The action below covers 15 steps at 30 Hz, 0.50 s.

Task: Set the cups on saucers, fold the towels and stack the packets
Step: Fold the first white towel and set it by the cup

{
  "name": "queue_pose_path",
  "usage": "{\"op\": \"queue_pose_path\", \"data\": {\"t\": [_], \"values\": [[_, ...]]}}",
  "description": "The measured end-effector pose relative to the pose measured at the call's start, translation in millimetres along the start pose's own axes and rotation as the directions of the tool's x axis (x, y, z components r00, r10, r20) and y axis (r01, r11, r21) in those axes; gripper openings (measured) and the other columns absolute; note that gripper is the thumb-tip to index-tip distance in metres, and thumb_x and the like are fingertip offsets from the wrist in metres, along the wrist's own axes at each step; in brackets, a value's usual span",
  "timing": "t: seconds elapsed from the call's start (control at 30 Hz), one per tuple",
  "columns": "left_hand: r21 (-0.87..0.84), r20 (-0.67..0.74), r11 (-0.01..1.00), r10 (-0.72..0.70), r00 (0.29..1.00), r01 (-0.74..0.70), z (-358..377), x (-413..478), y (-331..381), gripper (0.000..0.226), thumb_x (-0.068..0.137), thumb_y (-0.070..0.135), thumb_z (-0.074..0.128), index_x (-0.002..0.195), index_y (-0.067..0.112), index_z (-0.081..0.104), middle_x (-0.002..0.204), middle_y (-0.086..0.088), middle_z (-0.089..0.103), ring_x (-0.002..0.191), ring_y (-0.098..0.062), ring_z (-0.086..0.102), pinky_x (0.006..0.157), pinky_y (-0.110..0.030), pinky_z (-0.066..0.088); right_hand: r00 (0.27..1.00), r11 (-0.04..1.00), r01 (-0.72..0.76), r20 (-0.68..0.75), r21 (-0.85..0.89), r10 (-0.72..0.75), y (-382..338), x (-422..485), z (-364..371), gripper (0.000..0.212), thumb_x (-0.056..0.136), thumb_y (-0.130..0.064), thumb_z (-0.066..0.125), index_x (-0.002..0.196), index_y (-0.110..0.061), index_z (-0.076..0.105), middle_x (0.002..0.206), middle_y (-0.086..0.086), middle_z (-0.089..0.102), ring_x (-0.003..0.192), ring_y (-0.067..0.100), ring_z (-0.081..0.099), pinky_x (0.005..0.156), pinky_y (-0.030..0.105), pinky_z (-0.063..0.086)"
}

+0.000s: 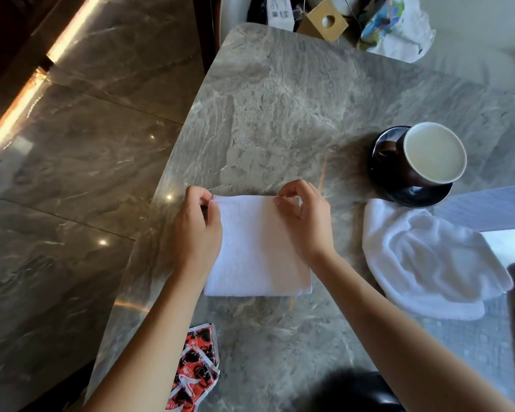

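A white towel (257, 248) lies folded into a rectangle on the grey marble table (280, 99). My left hand (197, 230) pinches its far left corner, and my right hand (305, 218) pinches its far right corner. A second white towel (428, 260) lies crumpled to the right. Behind it a dark cup (428, 156) with a pale inside stands on a dark saucer (416, 194). Red, black and white packets (194, 370) lie in a loose pile near the table's front left edge, partly hidden by my left forearm.
At the table's far end sit a cardboard box with a round hole (324, 20) and a colourful printed bag (396, 28). The table's left edge drops to a glossy marble floor (72, 173). A dark round shape (357, 391) shows at the bottom.
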<state>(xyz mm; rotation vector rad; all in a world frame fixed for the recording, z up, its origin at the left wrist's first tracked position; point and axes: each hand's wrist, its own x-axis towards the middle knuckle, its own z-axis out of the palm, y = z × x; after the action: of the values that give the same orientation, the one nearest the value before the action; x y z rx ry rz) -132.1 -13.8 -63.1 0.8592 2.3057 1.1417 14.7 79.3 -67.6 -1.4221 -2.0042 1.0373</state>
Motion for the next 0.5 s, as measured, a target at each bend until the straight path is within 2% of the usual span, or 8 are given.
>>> {"op": "queue_pose_path", "data": {"t": [0.1, 0.23, 0.33, 0.43, 0.5], "values": [[0.018, -0.029, 1.000, 0.016, 0.999, -0.016, 0.3, -0.8, 0.1, 0.003, 0.090, 0.012, 0.048, 0.091, 0.010, 0.051, 0.074, 0.007, 0.055, 0.057, -0.003, 0.046, 0.049, -0.008, 0.033, 1.000, 0.999, 0.010, -0.003, -0.039, -0.010, -2.4, 1.6, 0.2, 0.011, 0.081, -0.013, 0.060, 0.086, -0.021, 0.058, 0.090, -0.005, 0.061, 0.079, 0.011, 0.055, 0.069, 0.031, 0.045], [0.036, -0.022, 0.999, 0.031, 0.999, -0.031, -1.1, -1.0, -1.5, 0.004, 0.090, 0.016, 0.050, 0.093, 0.015, 0.053, 0.078, 0.010, 0.058, 0.058, -0.002, 0.048, 0.051, -0.009, 0.033, 0.999, 0.985, 0.048, 0.008, -0.164, -0.047, -6.2, -0.9, 0.6, 0.008, 0.083, -0.019, 0.059, 0.089, -0.024, 0.057, 0.095, -0.009, 0.058, 0.076, 0.012, 0.055, 0.062, 0.031, 0.046], [0.125, 0.014, 0.990, 0.070, 0.997, -0.072, -7.6, 0.5, -3.1, 0.011, 0.091, 0.021, 0.052, 0.100, 0.017, 0.053, 0.092, 0.006, 0.062, 0.063, -0.012, 0.050, 0.056, -0.023, 0.035, 0.999, 0.958, 0.042, 0.012, -0.284, -0.040, -9.3, -5.1, -4.1, 0.014, 0.084, -0.024, 0.058, 0.098, -0.026, 0.057, 0.106, -0.008, 0.053, 0.083, 0.015, 0.056, 0.062, 0.032, 0.048], [0.225, 0.007, 0.949, 0.224, 0.975, -0.220, -20.9, -2.3, -1.7, 0.020, 0.088, 0.019, 0.053, 0.108, 0.015, 0.052, 0.108, 0.000, 0.058, 0.085, -0.014, 0.053, 0.067, -0.024, 0.037, 0.982, 0.887, 0.156, -0.030, -0.435, -0.188, -18.3, -11.1, -13.4, 0.026, 0.081, -0.025, 0.060, 0.107, -0.022, 0.059, 0.114, 0.002, 0.051, 0.098, 0.021, 0.049, 0.075, 0.036, 0.046], [0.344, 0.100, 0.851, 0.387, 0.917, -0.397, -25.4, -13.0, -1.2, 0.024, 0.084, 0.018, 0.051, 0.108, 0.017, 0.053, 0.114, 0.001, 0.058, 0.102, -0.016, 0.051, 0.083, -0.030, 0.034, 0.950, 0.831, 0.285, 0.026, -0.477, -0.311, -28.5, -21.2, -13.8, 0.029, 0.082, -0.027, 0.055, 0.110, -0.022, 0.057, 0.116, 0.003, 0.052, 0.099, 0.024, 0.045, 0.079, 0.038, 0.041]]}}
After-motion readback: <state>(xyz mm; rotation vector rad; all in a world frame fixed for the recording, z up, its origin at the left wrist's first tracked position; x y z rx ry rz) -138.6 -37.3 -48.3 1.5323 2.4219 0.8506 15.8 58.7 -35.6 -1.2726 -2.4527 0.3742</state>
